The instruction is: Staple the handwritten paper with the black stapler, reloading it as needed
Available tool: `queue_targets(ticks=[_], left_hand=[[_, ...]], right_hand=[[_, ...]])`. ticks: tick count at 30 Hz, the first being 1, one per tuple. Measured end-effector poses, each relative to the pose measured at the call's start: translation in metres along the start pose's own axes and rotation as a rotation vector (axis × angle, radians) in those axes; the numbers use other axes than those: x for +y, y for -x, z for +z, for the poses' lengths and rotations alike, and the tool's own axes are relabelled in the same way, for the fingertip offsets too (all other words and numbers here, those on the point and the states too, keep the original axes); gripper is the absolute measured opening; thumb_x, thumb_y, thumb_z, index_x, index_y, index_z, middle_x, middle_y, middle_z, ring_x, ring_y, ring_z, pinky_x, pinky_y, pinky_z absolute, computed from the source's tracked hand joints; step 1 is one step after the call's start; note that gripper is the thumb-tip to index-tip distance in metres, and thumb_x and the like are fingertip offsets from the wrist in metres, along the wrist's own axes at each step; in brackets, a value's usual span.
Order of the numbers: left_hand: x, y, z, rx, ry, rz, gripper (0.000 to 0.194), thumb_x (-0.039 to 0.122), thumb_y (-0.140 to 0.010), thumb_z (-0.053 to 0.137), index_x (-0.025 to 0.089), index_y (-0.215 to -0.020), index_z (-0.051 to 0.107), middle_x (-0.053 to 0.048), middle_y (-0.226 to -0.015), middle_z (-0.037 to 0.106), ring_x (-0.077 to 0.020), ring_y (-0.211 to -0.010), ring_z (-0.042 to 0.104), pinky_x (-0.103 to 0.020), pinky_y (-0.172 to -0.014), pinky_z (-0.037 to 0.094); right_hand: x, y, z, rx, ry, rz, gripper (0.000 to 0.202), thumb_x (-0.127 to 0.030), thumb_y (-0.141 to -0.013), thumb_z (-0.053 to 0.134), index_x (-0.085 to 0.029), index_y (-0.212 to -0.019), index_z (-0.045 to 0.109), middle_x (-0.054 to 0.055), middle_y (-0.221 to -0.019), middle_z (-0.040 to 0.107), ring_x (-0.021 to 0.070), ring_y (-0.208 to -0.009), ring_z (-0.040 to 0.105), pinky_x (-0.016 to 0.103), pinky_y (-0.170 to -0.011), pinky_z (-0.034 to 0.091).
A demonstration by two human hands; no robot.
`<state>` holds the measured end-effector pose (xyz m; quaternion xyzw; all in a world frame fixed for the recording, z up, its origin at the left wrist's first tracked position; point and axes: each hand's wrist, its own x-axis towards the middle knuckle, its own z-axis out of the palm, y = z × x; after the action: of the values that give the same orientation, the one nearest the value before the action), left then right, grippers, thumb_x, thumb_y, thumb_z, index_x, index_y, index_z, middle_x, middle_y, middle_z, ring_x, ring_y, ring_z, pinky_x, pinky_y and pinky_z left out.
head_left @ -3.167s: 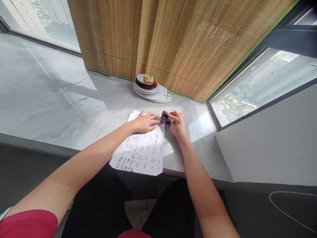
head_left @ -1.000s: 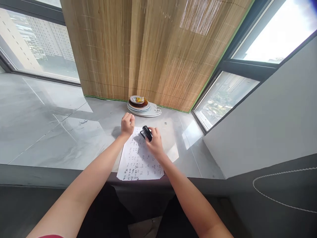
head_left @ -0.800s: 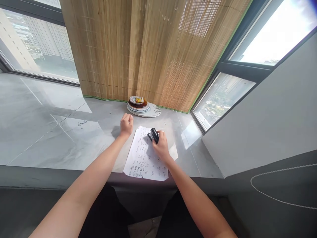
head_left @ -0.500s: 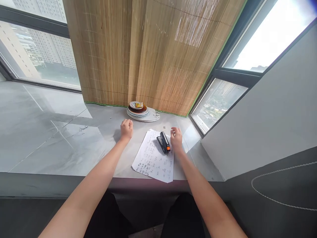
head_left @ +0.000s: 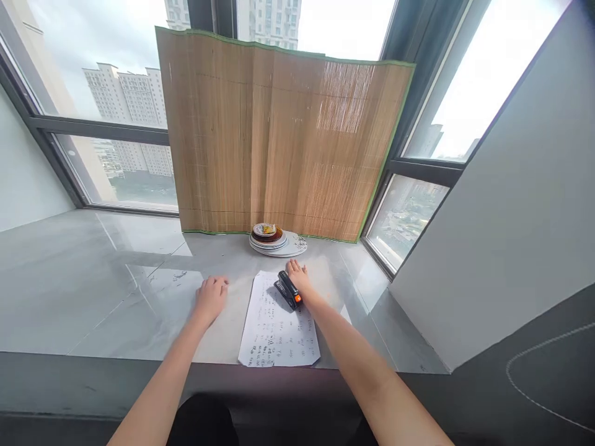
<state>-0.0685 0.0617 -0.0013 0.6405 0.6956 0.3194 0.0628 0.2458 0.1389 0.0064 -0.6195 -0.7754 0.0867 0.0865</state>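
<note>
A white sheet of paper (head_left: 279, 337) covered in handwriting lies on the tiled ledge before me, its near edge along the ledge's front edge. On its upper right part rests a black stapler (head_left: 289, 290) with an orange end, tilted diagonally. My right hand (head_left: 298, 277) lies on the ledge just beyond and right of the stapler, fingers apart and reaching forward. Its wrist passes close beside the stapler. Left of the paper, my left hand (head_left: 212, 298) rests palm down on the ledge, fingers loosely extended and holding nothing visible.
A stack of plates (head_left: 269, 243) stands at the back, a small plate with yellow on top and a white oval plate underneath. Behind it hangs a bamboo blind (head_left: 288, 142) before the windows. A white wall (head_left: 493, 204) bounds the right side of the ledge (head_left: 116, 297).
My right hand has moved left and forward, beyond the stapler; two small dark marks there are no longer visible. My left hand has moved left, away from the paper. The view has tilted up.
</note>
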Motion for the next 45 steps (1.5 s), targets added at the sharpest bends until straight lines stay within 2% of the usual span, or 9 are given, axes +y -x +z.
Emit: queue_targets(ticks=[4, 9, 18, 22, 25, 30, 33, 39, 45], left_hand=[[-0.048, 0.013, -0.027, 0.123, -0.016, -0.167, 0.03, 0.016, -0.103, 0.042, 0.022, -0.098, 0.07, -0.017, -0.117, 0.077, -0.0354, -0.117, 0.069, -0.046, -0.104, 0.053], [-0.045, 0.012, -0.035, 0.11, 0.079, -0.248, 0.032, 0.021, -0.106, 0.041, 0.026, -0.086, 0.066, -0.011, -0.11, 0.082, -0.0348, -0.111, 0.071, -0.043, -0.097, 0.054], [-0.048, 0.009, -0.032, 0.145, 0.047, -0.106, 0.023, 0.029, -0.098, 0.046, 0.026, -0.083, 0.064, -0.014, -0.103, 0.078, -0.0359, -0.114, 0.07, -0.051, -0.114, 0.052], [-0.024, 0.02, -0.018, 0.191, 0.125, -0.021, 0.023, 0.03, -0.094, 0.049, 0.025, -0.088, 0.071, -0.017, -0.109, 0.079, -0.0404, -0.118, 0.07, -0.06, -0.116, 0.051], [0.023, 0.039, 0.011, 0.078, 0.197, 0.114, 0.036, 0.032, -0.1, 0.047, 0.024, -0.111, 0.081, -0.015, -0.132, 0.081, -0.0368, -0.129, 0.072, -0.054, -0.121, 0.052], [0.096, 0.068, 0.056, -0.403, 0.002, 0.353, 0.061, 0.037, -0.11, 0.041, 0.014, -0.162, 0.062, -0.015, -0.178, 0.045, -0.0328, -0.17, 0.037, -0.054, -0.14, 0.028], [0.11, 0.074, 0.064, -0.399, -0.157, 0.345, 0.064, 0.033, -0.113, 0.034, 0.011, -0.171, 0.051, -0.016, -0.183, 0.036, -0.033, -0.173, 0.028, -0.057, -0.142, 0.021], [0.128, 0.077, 0.07, -0.415, -0.225, 0.3, 0.064, 0.031, -0.115, 0.036, 0.006, -0.173, 0.045, -0.019, -0.184, 0.032, -0.0354, -0.174, 0.025, -0.057, -0.142, 0.02], [0.124, 0.072, 0.077, -0.282, 0.205, 0.155, 0.055, 0.017, -0.109, 0.038, 0.009, -0.155, 0.066, -0.021, -0.171, 0.055, -0.032, -0.166, 0.044, -0.051, -0.14, 0.029]], right_hand=[[-0.072, -0.02, 0.023, 0.019, -0.056, -0.093, 0.065, -0.036, -0.118, 0.029, -0.009, -0.176, 0.037, 0.02, -0.186, 0.027, 0.0274, -0.176, 0.023, 0.055, -0.143, 0.015], [-0.11, -0.024, 0.033, 0.062, -0.099, -0.152, 0.069, -0.035, -0.115, 0.036, -0.004, -0.177, 0.033, 0.021, -0.186, 0.023, 0.0297, -0.176, 0.023, 0.057, -0.143, 0.015], [-0.01, 0.009, 0.016, 0.117, -0.008, -0.062, 0.068, -0.031, -0.114, 0.039, -0.006, -0.176, 0.037, 0.023, -0.183, 0.031, 0.0308, -0.173, 0.031, 0.054, -0.141, 0.023], [0.025, 0.029, 0.007, 0.135, -0.012, -0.004, 0.064, -0.03, -0.114, 0.039, -0.005, -0.173, 0.042, 0.024, -0.182, 0.036, 0.033, -0.173, 0.032, 0.056, -0.139, 0.025], [0.031, 0.035, -0.001, 0.173, -0.041, 0.016, 0.058, -0.029, -0.113, 0.046, -0.007, -0.167, 0.051, 0.026, -0.176, 0.046, 0.0341, -0.168, 0.04, 0.055, -0.136, 0.031], [0.033, 0.052, -0.016, 0.291, -0.115, 0.075, 0.042, -0.018, -0.112, 0.036, -0.016, -0.134, 0.071, 0.022, -0.142, 0.072, 0.0315, -0.139, 0.063, 0.047, -0.118, 0.047], [0.039, 0.079, -0.014, 0.354, -0.226, 0.089, 0.047, -0.027, -0.116, 0.026, -0.019, -0.124, 0.071, 0.016, -0.125, 0.074, 0.0266, -0.118, 0.07, 0.038, -0.102, 0.054], [0.043, 0.126, 0.007, 0.375, -0.494, -0.106, 0.028, -0.03, -0.095, 0.067, -0.023, -0.121, 0.07, 0.009, -0.118, 0.075, 0.0245, -0.101, 0.072, 0.035, -0.09, 0.056], [0.053, 0.132, 0.0, 0.389, -0.618, -0.078, 0.034, -0.021, -0.087, 0.065, -0.025, -0.118, 0.077, 0.007, -0.115, 0.083, 0.0284, -0.108, 0.077, 0.044, -0.101, 0.06]])
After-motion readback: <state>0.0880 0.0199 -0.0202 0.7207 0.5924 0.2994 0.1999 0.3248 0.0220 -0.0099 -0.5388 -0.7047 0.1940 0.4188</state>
